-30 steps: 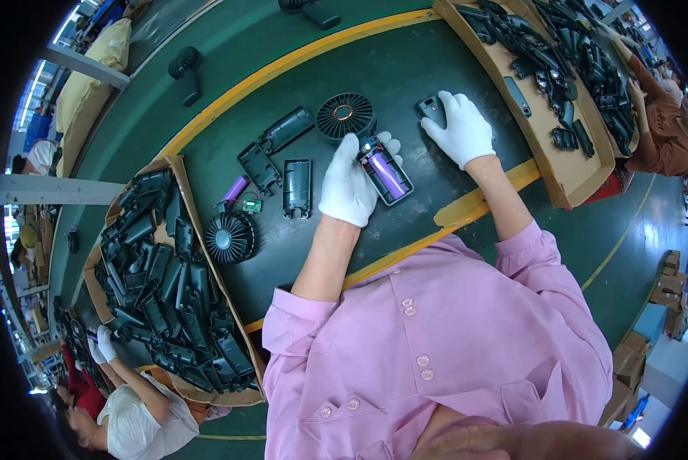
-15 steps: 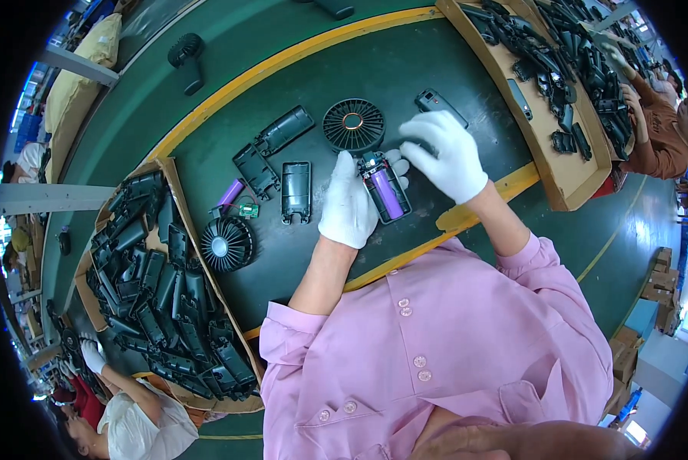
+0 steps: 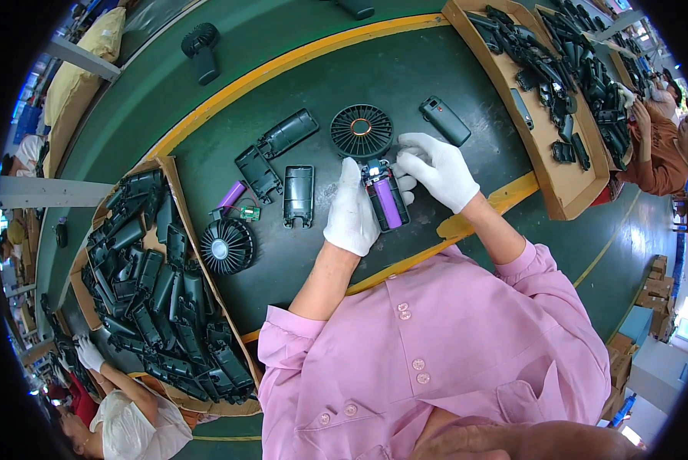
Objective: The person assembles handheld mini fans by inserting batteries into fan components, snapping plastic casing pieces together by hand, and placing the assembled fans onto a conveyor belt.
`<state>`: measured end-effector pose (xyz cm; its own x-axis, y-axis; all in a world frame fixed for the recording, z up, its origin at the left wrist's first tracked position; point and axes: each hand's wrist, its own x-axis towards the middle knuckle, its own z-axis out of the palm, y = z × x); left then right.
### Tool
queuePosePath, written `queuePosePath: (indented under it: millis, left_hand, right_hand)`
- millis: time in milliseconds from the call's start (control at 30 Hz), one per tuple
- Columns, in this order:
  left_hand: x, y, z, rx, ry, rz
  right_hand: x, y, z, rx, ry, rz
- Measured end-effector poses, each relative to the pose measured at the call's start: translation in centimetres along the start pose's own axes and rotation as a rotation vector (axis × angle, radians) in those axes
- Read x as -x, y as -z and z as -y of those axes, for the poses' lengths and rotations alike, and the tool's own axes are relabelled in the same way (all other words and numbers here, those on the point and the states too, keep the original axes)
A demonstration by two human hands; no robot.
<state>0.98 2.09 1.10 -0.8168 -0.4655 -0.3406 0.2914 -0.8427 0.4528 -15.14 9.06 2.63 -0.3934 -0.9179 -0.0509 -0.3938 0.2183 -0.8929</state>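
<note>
My gloved left hand [image 3: 352,211] is wrapped around the open black handle of a small handheld fan; its fingertips show on the handle's right side. A purple battery cell [image 3: 390,205] lies in this handle, with small wiring at its upper end. The round black fan head [image 3: 362,132] points away from me and rests at the table's middle. My gloved right hand [image 3: 440,172] is beside the handle's upper end, fingers curled and thumb drawn in; whatever is between them is too small to make out. A black handle cover [image 3: 445,120] lies beyond my right hand.
Black handle shells [image 3: 298,195] lie left of my hands. A second fan [image 3: 227,245] with a purple battery [image 3: 232,195] and green circuit board [image 3: 250,213] is farther left. Cardboard boxes of black parts stand left [image 3: 213,287] and right [image 3: 505,100]. Other people work at both sides.
My right hand has come down and left toward the handle, its fingers curling from a spread pose. The left hand still holds the fan handle, now slightly more upright.
</note>
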Motion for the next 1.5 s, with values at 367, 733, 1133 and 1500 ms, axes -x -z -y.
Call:
queuePosePath:
  millis: [367, 733, 1133, 1500]
  left_hand:
    - [0.3, -0.5, 0.3, -0.3, -0.161, 0.04]
    - [0.5, -0.6, 0.0, -0.612, -0.286, -0.012]
    - [-1.3, 0.4, -0.3, -0.719, -0.181, 0.029]
    - [-1.1, 0.5, -0.2, -0.691, -0.193, 0.059]
  right_hand:
    - [-3.0, 0.2, 2.9, -0.668, -0.302, 0.274]
    - [-10.4, -0.6, 3.2, -1.243, -0.292, 0.268]
    - [-29.7, 7.3, 2.4, -0.736, -0.111, -0.007]
    - [-15.9, -0.1, 4.3, -0.28, -0.058, 0.426]
